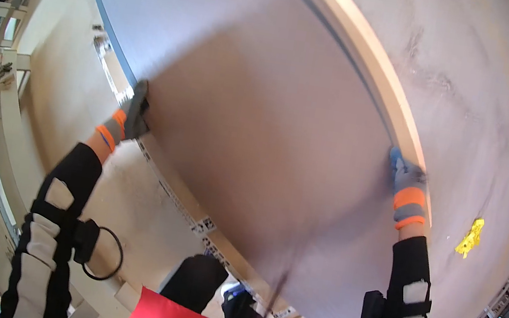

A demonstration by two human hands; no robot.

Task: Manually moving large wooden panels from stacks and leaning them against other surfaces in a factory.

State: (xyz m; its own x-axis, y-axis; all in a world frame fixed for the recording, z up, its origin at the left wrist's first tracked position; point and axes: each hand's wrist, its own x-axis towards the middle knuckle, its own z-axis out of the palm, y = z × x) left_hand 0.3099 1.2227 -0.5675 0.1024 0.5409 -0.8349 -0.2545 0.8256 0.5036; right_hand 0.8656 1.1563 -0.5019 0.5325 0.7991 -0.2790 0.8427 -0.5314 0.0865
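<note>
I see large grey panel (265, 94) filling frame centre; gloved left hand (137, 110) at its left corner, gloved right hand (409, 177) at right edge; can't tell whether fingers clamp; uneven hold could let panel tilt, slip

One head-worn fisheye looks down over the panel (274, 115).
</note>
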